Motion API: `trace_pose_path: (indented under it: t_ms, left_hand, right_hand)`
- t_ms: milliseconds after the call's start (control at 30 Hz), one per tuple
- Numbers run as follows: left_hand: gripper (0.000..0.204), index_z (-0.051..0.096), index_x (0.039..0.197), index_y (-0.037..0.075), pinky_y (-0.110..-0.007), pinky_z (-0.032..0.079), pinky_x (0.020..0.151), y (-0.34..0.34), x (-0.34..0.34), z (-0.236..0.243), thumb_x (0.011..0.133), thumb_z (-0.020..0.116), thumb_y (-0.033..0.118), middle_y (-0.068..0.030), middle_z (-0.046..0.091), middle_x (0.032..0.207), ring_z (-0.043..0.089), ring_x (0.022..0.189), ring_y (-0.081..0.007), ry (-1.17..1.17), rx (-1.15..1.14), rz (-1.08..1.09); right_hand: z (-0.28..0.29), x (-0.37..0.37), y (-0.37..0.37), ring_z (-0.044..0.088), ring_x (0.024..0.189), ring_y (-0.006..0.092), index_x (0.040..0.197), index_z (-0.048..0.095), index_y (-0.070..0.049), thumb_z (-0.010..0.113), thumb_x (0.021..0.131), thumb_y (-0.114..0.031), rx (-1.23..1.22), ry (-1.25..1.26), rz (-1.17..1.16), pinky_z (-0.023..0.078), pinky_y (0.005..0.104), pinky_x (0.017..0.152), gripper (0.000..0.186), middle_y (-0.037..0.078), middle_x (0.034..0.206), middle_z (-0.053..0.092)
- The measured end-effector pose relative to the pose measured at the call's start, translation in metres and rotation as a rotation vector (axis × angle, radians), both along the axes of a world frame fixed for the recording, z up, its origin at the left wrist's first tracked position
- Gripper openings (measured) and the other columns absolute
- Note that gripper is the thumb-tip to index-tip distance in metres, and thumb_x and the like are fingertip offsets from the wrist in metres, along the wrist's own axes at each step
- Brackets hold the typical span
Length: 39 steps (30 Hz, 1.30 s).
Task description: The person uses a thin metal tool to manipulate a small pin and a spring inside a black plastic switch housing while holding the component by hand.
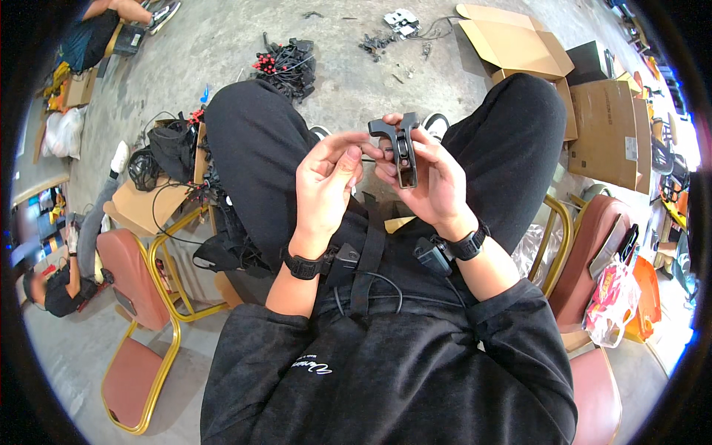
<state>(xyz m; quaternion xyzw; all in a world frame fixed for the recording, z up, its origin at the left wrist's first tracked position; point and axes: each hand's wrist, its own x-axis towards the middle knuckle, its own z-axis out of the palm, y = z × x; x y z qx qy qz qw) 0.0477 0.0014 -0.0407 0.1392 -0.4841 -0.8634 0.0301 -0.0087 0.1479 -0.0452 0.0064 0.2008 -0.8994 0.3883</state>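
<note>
Above my lap, my right hand (432, 176) grips a black T-shaped bracket (404, 157); its two-armed end points away from me. The thumb and fingers wrap its sides, and a slot with small metal-looking parts runs down its middle. Just left of it is my left hand (330, 174), thumb and fingers drawn together in a pinch. Its fingertips reach the bracket's left side. A thin dark bit shows by these fingertips, too small to name. Both wrists wear black straps, with small box-shaped devices (433, 254) and cables beside them.
On the floor ahead lie a heap of black parts with red tips (285, 67) and a white-and-grey part (402, 24). An open cardboard box (515, 41) stands ahead right. Padded chairs (133, 278) flank me. Another person (67, 285) sits far left.
</note>
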Motion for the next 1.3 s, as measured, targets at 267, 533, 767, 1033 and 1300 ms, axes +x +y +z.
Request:
trace_pose_path:
  t_ms: [267,533,767,1033,1300]
  left_hand:
    - [0.017,0.058,0.101,0.000,-0.017,0.033,0.053,-0.006,0.001,-0.019,0.089,0.056,0.012,-0.0108,0.063,0.087,0.042,0.059,-0.0051,0.033,0.320,-0.033]
    - [0.014,0.063,0.095,-0.003,-0.019,0.040,0.065,0.004,0.001,-0.013,0.083,0.063,0.004,-0.0052,0.062,0.090,0.052,0.074,-0.0070,-0.009,0.053,0.037]
    - [0.012,0.063,0.093,-0.004,-0.021,0.044,0.075,0.006,0.001,-0.010,0.081,0.063,0.001,-0.0049,0.061,0.090,0.056,0.083,-0.0098,0.028,-0.072,0.073]
    - [0.011,0.063,0.091,-0.005,-0.022,0.046,0.070,0.017,0.000,-0.013,0.081,0.063,0.000,-0.0056,0.060,0.087,0.056,0.078,-0.0100,0.076,-0.076,0.105]
    - [0.020,0.067,0.097,0.000,-0.021,0.044,0.061,0.027,0.003,-0.004,0.077,0.067,-0.002,-0.0037,0.049,0.078,0.052,0.070,-0.0107,0.182,-0.755,0.270]
  right_hand:
    - [0.006,0.004,-0.010,0.045,0.070,0.0159,0.120,0.041,0.000,0.045,0.086,-0.019,0.166,0.013,-0.082,0.036,0.0282,0.064,0.040,0.009,0.083,0.047]
    - [-0.007,0.004,-0.007,0.053,0.087,0.0113,0.118,0.042,-0.003,0.048,0.086,-0.017,0.115,0.119,-0.057,0.044,0.0250,0.076,0.036,0.006,0.103,0.052]
    - [-0.007,0.006,-0.011,0.051,0.091,0.0113,0.118,0.042,-0.003,0.049,0.085,-0.016,0.185,0.205,-0.069,0.042,0.0248,0.079,0.036,0.007,0.107,0.050]
    - [-0.004,0.012,-0.013,0.050,0.099,0.0135,0.120,0.041,-0.004,0.045,0.086,-0.016,0.291,0.174,-0.154,0.041,0.0283,0.084,0.036,0.007,0.112,0.049]
    - [-0.012,0.007,-0.007,0.053,0.084,0.0142,0.120,0.045,-0.006,0.038,0.091,-0.026,0.034,-0.100,-0.025,0.042,0.0280,0.072,0.036,0.006,0.099,0.056]
